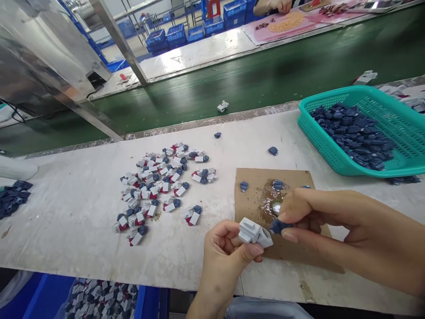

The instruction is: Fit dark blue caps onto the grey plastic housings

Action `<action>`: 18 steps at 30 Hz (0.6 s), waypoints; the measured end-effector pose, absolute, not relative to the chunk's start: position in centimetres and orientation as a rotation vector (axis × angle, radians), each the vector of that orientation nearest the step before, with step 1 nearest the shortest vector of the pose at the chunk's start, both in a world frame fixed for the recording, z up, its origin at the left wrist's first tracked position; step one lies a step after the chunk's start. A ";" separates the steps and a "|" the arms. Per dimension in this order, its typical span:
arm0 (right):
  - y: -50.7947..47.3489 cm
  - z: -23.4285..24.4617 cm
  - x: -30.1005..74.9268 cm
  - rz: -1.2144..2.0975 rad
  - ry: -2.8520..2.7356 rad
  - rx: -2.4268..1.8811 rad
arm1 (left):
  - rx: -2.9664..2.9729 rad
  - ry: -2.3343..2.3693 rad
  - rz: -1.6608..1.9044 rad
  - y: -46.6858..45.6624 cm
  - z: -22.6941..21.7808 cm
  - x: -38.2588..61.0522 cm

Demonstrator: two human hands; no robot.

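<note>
My left hand [229,254] pinches a light grey plastic toy part [254,232] between thumb and fingers, its hollow end turned to the right. Close by on the right, my right hand [318,226] grips a small dark blue plastic piece [279,226] between thumb and forefinger. The blue piece is next to the grey part's open end; whether they touch I cannot tell. Below both hands lies a brown cardboard sheet [249,204] with a wet, glossy brown patch. Small blue pieces [244,186] rest on it, one partly behind my right hand.
Many grey, blue and red assembled parts [159,177] lie left on the white table [83,186]. A green basket [335,155] of blue pieces stands right. Beyond runs a green conveyor belt [186,93] carrying a few parts. A blue bin [142,301] sits below; another person's hand [282,5] shows across.
</note>
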State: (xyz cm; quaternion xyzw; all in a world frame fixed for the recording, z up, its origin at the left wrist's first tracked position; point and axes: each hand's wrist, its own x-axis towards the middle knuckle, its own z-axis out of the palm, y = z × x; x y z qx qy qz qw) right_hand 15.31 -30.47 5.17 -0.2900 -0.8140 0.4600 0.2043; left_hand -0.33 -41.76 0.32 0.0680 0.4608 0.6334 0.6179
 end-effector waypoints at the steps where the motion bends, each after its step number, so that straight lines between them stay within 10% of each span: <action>1: -30.3 4.9 15.5 1.263 -2.267 -0.831 | 0.202 1.056 1.456 -41.9 0.1 -0.4; 18: -31.1 4.0 15.8 1.479 -2.089 -1.146 | 0.117 1.069 1.510 -41.3 0.1 -0.7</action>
